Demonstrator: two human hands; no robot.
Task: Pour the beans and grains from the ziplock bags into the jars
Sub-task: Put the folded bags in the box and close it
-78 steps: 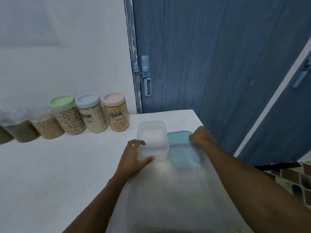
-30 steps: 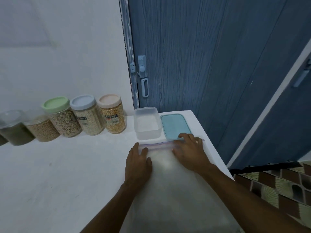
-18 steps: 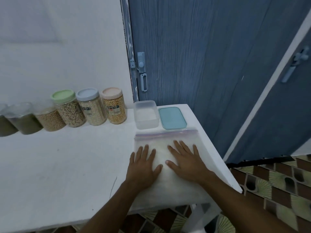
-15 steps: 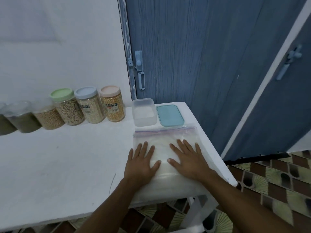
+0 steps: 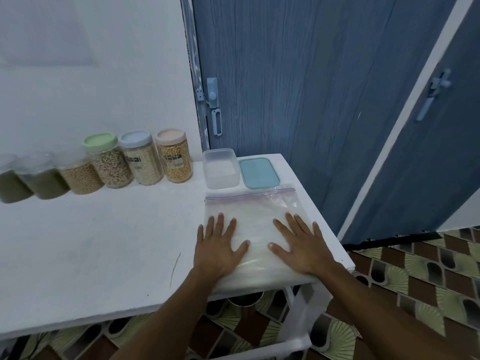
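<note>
The desk (image 5: 104,242) is white and the door (image 5: 298,87) blue with a streaky grain. The floor tiles (image 5: 415,268) show brown and pale-green fans. The jars wear a green lid (image 5: 100,141), a pale blue lid (image 5: 135,138) and a peach lid (image 5: 170,135). The flat lid (image 5: 258,172) is teal. The clear ziplock bag (image 5: 255,222) has a purple-pink strip, and its contents seem whitish.
</note>
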